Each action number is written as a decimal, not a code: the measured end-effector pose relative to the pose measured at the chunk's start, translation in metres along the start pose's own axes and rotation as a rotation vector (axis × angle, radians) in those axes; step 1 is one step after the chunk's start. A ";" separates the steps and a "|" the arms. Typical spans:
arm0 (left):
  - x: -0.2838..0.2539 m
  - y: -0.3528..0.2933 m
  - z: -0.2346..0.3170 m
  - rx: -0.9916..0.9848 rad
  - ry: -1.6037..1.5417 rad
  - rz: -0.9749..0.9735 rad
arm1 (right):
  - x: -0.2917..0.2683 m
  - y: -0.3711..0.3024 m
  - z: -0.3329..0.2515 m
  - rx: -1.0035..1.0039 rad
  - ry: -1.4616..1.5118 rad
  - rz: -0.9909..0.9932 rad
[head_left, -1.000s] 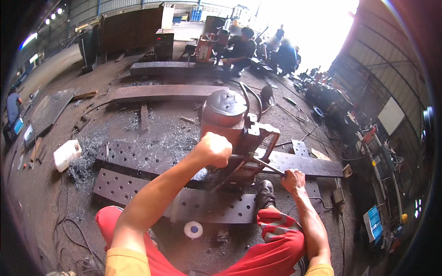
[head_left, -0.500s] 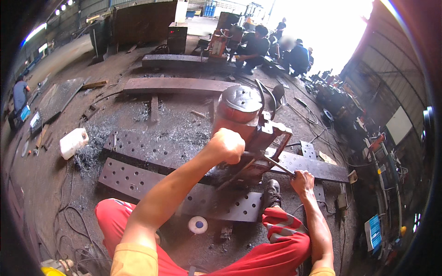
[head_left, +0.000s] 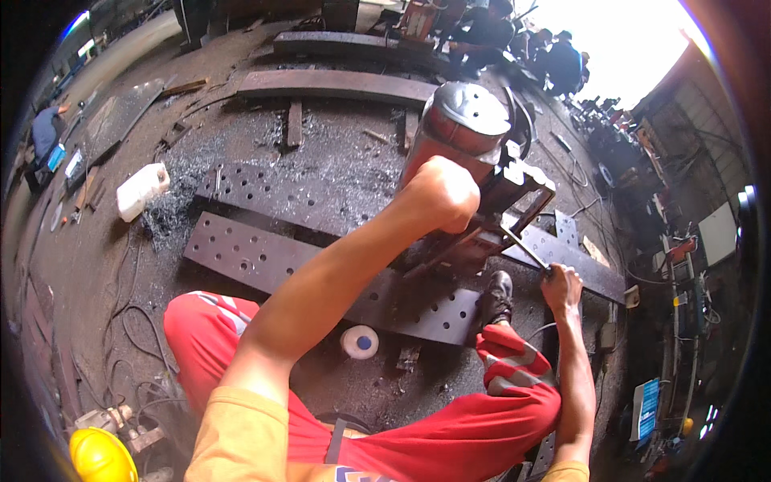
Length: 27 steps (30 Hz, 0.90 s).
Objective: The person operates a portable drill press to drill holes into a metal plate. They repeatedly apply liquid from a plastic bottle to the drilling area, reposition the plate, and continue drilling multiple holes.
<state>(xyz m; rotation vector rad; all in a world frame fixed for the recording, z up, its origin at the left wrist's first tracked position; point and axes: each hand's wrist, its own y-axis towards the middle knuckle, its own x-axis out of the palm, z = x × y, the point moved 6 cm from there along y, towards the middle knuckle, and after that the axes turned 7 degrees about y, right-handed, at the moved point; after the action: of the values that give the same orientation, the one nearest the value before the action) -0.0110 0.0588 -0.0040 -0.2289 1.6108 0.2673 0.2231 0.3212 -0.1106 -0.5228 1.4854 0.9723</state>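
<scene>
Right hand (head_left: 562, 287): seen right of centre, fingers curled round the outer end of a thin metal lever (head_left: 520, 244). Left hand (head_left: 446, 195): bunched into a fist near the centre, before a drum-topped machine (head_left: 468, 110); whether anything is gripped inside cannot be told. The machine is placed just above and right of centre, its lower body partly hidden by the left fist. Below it, a punched steel plate (head_left: 241, 247) is laid across the frame, its middle covered by the left forearm (head_left: 341, 277). Another plate (head_left: 594, 271) is set right of the machine, near the right hand. One black shoe (head_left: 498, 296) is seen just below the machine. Lower centre: a white disc with a blue middle (head_left: 359, 343). Left: a white jug (head_left: 143, 193), metal shavings (head_left: 165, 221) heaped beside it. Upper centre: a long steel beam (head_left: 337, 83). Lower left corner: a yellow helmet (head_left: 103, 455).
</scene>
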 end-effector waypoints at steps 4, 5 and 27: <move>-0.002 -0.003 0.000 0.000 0.010 -0.072 | 0.006 0.001 0.000 0.042 0.013 -0.038; -0.001 -0.004 0.000 0.000 0.006 -0.058 | 0.008 0.001 0.002 0.049 0.017 -0.060; 0.000 -0.002 -0.001 -0.002 0.022 -0.125 | 0.009 0.002 0.008 0.044 -0.008 -0.036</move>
<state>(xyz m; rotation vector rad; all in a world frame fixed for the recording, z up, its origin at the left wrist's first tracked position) -0.0111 0.0564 -0.0038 -0.3341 1.6114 0.1703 0.2242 0.3305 -0.1180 -0.5118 1.4821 0.9107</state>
